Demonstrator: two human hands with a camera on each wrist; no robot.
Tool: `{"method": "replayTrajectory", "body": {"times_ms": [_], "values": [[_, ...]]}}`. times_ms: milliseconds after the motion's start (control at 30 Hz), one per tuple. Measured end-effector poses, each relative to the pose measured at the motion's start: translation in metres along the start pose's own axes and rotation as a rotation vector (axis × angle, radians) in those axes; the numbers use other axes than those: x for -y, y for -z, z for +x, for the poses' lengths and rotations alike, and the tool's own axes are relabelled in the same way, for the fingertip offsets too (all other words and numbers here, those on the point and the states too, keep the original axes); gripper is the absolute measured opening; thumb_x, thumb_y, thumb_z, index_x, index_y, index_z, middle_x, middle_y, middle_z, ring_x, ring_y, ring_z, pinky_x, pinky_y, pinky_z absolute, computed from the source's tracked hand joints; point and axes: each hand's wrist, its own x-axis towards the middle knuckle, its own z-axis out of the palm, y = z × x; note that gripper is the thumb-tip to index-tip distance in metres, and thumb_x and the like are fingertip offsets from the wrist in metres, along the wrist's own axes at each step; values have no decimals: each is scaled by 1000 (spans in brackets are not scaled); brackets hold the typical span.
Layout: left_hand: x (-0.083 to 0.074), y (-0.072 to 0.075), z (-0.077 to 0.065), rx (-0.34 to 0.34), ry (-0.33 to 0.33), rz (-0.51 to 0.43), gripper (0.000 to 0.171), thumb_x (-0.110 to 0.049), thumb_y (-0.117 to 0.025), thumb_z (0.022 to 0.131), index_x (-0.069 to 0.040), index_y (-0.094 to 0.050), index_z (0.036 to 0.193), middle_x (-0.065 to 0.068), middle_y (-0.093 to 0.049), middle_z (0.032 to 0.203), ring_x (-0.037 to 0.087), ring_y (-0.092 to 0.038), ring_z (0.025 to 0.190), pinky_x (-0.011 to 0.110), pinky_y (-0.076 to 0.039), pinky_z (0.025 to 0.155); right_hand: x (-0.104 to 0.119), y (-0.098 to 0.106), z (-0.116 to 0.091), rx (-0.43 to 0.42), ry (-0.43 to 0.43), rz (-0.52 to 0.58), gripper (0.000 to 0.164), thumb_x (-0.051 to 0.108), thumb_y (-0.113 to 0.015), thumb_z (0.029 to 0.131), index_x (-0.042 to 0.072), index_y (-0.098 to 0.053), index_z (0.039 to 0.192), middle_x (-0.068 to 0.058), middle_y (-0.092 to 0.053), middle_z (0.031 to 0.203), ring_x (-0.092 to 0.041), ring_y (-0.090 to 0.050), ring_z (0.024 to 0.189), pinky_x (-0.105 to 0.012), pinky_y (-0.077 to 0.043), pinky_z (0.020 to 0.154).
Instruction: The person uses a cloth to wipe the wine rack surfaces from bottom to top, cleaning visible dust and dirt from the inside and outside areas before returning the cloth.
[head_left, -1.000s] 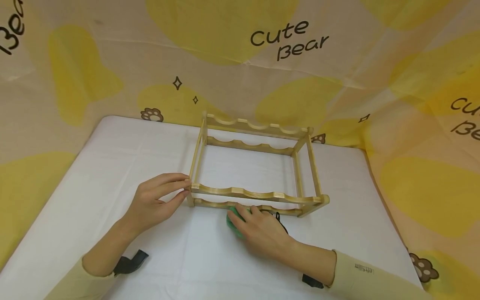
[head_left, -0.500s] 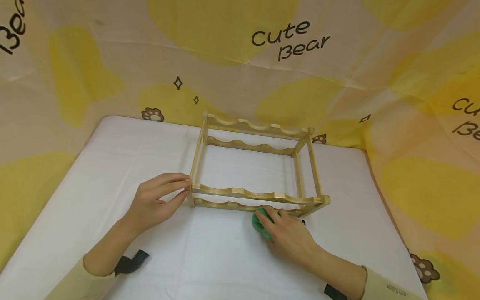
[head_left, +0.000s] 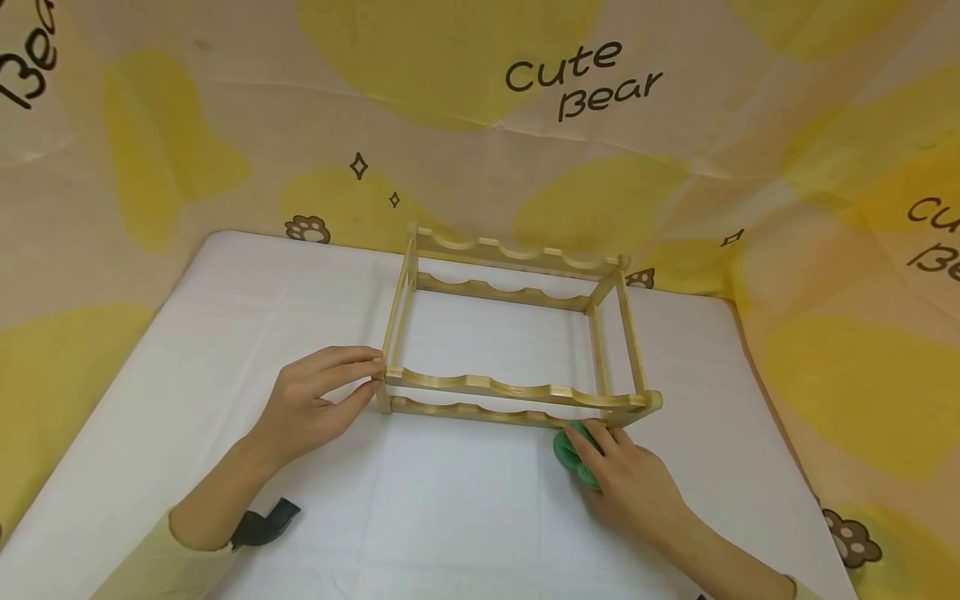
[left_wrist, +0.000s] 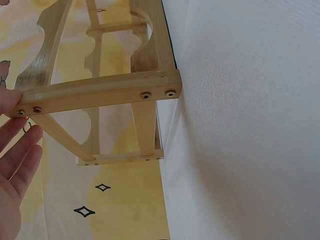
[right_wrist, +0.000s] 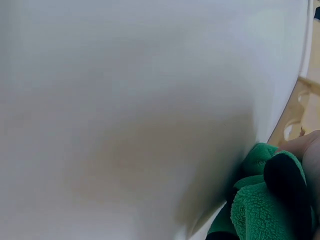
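A light wooden bottle rack (head_left: 517, 386) with scalloped rails stands on the white table. At its front left post, my left hand (head_left: 311, 400) pinches the upper corner with thumb and fingertips. In the left wrist view, the left hand (left_wrist: 15, 165) is beside the screwed end of the rack (left_wrist: 100, 92). My right hand (head_left: 637, 479) holds a bunched green cloth (head_left: 573, 457) against the right end of the lower front rail. Dark edging shows on the fluffy cloth (right_wrist: 257, 210) in the right wrist view; most of the right hand is out of that frame.
A yellow and beige printed curtain (head_left: 450, 108) hangs behind and beside the table (head_left: 247, 333). The rack stands near the table's back edge. A black strap (head_left: 266, 523) juts from the left wrist.
My right hand has slid the green cloth rightward along the lower front rail, from near its middle to its right end. The left hand and the rack stay in place.
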Motion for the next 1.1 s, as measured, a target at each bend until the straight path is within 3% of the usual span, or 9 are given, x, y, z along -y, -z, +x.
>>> {"method": "replayTrajectory", "body": {"times_ms": [167, 400, 533, 667, 700, 767, 1100], "values": [[0, 0, 0, 1, 1, 0, 28, -23, -68, 104, 3, -80, 101, 15, -77, 101, 30, -73, 88, 15, -55, 94, -10, 3, -15, -22, 6, -6, 68, 11, -89, 65, 3, -69, 129, -16, -66, 124, -25, -62, 75, -30, -51, 44], [0, 0, 0, 1, -1, 7, 29, -23, -67, 104, 3, -80, 101, 15, -77, 101, 31, -74, 88, 15, -55, 95, -25, 12, -27, -13, 25, 13, 69, 12, -82, 65, 2, -66, 132, -17, -66, 125, -26, -63, 77, -31, -51, 43], [-1, 1, 1, 3, 1, 5, 29, -23, -67, 104, 3, -80, 101, 15, -77, 101, 31, -74, 89, 16, -55, 95, -31, 22, -29, -43, 48, 1, 75, 11, -82, 60, 2, -64, 132, -18, -65, 125, -29, -63, 79, -34, -51, 40], [-1, 1, 2, 1, 0, 4, 28, -22, -67, 104, 3, -80, 101, 15, -77, 101, 31, -74, 88, 15, -55, 95, -35, 34, -27, -98, 61, -20, 45, 25, -66, 92, 3, -65, 131, -18, -66, 125, -31, -63, 80, -36, -51, 41], [-1, 1, 1, 1, 0, 3, 28, -22, -67, 104, 3, -80, 101, 15, -77, 101, 31, -74, 88, 15, -55, 94, -36, 37, -26, -116, 62, -22, 42, 28, -55, 99, 3, -65, 130, -18, -66, 124, -32, -64, 79, -38, -52, 41], [0, 1, 1, 0, -1, 2, 28, -22, -67, 104, 3, -80, 101, 15, -77, 101, 31, -74, 88, 15, -55, 94, -36, 43, -24, -141, 59, -32, 53, 35, -32, 106, 2, -66, 129, -18, -67, 122, -33, -65, 79, -40, -53, 42], [0, 1, 0, 5, 7, 5, 29, -23, -67, 104, 3, -80, 102, 15, -77, 102, 31, -74, 89, 16, -55, 95, -39, 63, -16, -290, 72, -77, 45, 31, -45, 102, 2, -71, 123, -18, -72, 116, -34, -65, 73, -45, -52, 39]]}}
